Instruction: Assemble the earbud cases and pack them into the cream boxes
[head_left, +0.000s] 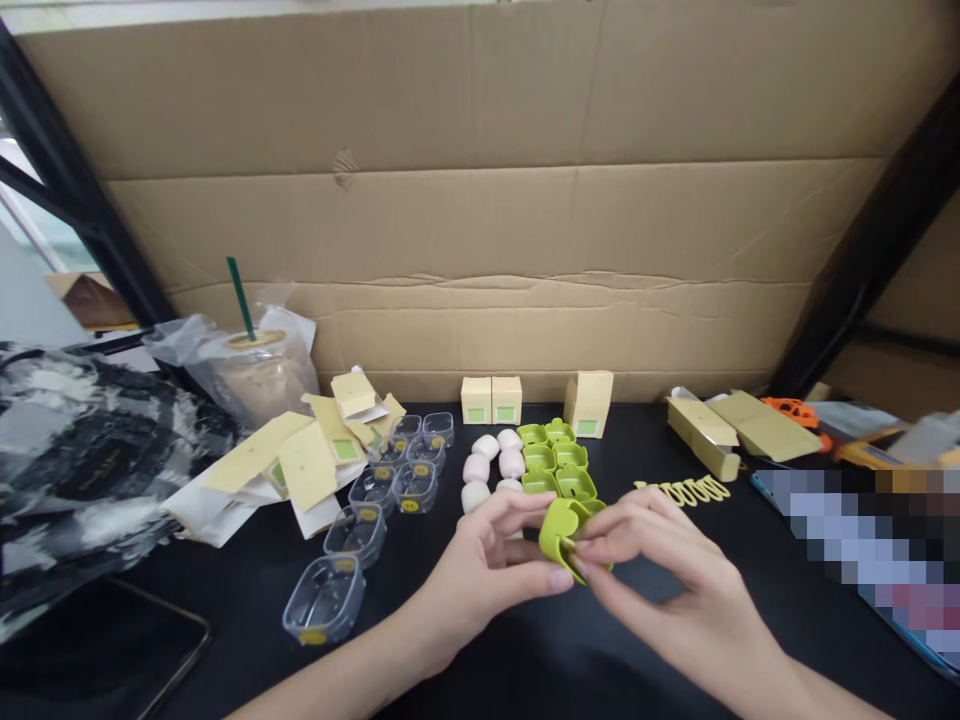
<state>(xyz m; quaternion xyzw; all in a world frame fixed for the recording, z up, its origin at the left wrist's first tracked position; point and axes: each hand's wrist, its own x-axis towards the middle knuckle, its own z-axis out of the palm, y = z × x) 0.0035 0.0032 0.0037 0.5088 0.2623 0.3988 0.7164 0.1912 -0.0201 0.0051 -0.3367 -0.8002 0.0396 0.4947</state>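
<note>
Over the front of the black table, my left hand point(491, 555) grips a small lime-green soft-looking holder point(556, 528) with a rounded flap, thumb below and fingers behind. My right hand point(664, 565) is closed at the holder's open side, its thumb and fingertips pinched at the opening. Whatever lies between those fingertips is too small and covered to make out. Just beyond the hands stand two rows of matching green holders point(570, 457). Beside them are rounded white and pale pink pieces point(512, 463), partly hidden by my left hand. Pale yellow loops point(694, 491) lie in a row to the right.
Clear plastic cups point(324, 600) with yellow stickers run along the left. Flattened cartons point(307, 465) pile behind them. Small boxes point(491, 400) stand at the back, near a taller box point(590, 403). A bagged drink point(259, 375) is back left; a blurred-out screen point(877, 560) lies right.
</note>
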